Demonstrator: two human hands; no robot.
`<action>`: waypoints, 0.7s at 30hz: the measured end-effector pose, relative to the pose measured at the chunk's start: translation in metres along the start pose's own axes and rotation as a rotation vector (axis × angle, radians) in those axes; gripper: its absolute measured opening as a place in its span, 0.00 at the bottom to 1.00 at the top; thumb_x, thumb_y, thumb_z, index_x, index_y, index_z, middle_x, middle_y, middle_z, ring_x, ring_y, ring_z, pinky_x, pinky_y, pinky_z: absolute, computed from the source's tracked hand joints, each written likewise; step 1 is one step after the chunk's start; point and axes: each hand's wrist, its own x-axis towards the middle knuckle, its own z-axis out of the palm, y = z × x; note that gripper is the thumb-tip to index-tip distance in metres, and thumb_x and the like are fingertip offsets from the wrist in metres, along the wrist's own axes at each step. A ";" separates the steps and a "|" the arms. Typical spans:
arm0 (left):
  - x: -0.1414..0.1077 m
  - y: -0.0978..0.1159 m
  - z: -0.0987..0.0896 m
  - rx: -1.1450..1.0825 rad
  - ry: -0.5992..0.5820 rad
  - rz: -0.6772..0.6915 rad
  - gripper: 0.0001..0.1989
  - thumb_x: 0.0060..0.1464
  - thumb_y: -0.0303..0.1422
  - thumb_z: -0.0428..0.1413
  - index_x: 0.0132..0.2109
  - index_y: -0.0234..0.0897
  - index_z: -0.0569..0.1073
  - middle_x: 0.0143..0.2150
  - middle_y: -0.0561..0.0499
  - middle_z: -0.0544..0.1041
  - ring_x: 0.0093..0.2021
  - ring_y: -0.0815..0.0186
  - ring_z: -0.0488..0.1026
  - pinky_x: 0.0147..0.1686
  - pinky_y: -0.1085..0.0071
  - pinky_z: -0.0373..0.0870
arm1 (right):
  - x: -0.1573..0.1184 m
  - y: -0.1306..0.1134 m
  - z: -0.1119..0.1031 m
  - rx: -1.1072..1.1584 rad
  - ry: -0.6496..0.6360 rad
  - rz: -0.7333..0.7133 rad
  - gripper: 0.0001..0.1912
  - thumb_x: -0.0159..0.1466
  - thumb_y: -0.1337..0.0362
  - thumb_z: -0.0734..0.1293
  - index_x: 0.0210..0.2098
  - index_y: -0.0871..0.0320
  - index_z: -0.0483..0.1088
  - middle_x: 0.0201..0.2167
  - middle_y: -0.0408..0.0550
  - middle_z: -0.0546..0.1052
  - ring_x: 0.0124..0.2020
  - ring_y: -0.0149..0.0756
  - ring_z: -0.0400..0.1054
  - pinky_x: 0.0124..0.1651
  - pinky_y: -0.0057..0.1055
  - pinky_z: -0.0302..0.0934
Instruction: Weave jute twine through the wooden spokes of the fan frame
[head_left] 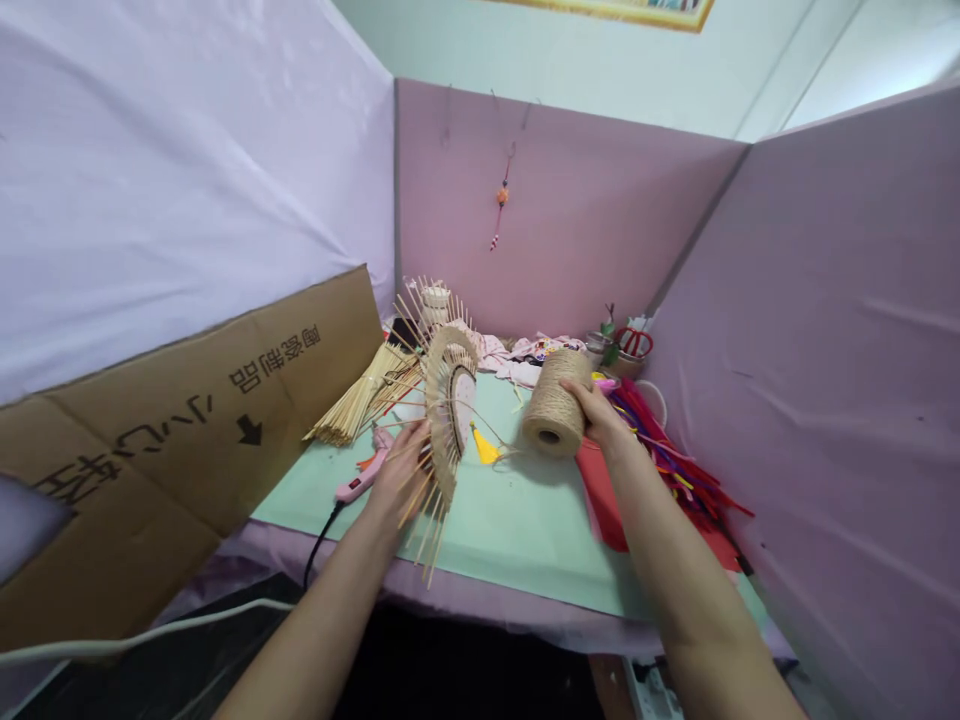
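My left hand (403, 475) is closed on a round weaving of thin wooden sticks and twine (441, 410), held on edge above the mat. Its sticks fan out all round, and a pale disc (465, 400) shows on its right side. On the right, my right hand (597, 405) grips a large spool of jute twine (556, 400), tilted with its hollow end toward me. A loose strand hangs near the spool's lower left. Between the two lies a yellow tassel (486, 446). Beside my left hand rests a pink glue gun (363, 482) with a black cord.
A bundle of wooden sticks (354, 408) lies at left against a cardboard panel (202, 440). Red sheets (602, 495) and colourful pipe cleaners (686, 470) lie at right. Red-handled scissors (634, 343) stand at the back right. A pale green mat (517, 550) covers the table.
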 end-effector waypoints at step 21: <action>-0.070 0.123 -0.076 1.392 0.636 0.512 0.21 0.54 0.29 0.55 0.55 0.41 0.72 0.49 0.48 0.79 0.53 0.47 0.74 0.57 0.45 0.65 | -0.075 -0.012 0.002 0.174 -0.026 0.007 0.29 0.49 0.59 0.73 0.49 0.47 0.64 0.46 0.46 0.76 0.47 0.46 0.73 0.44 0.41 0.73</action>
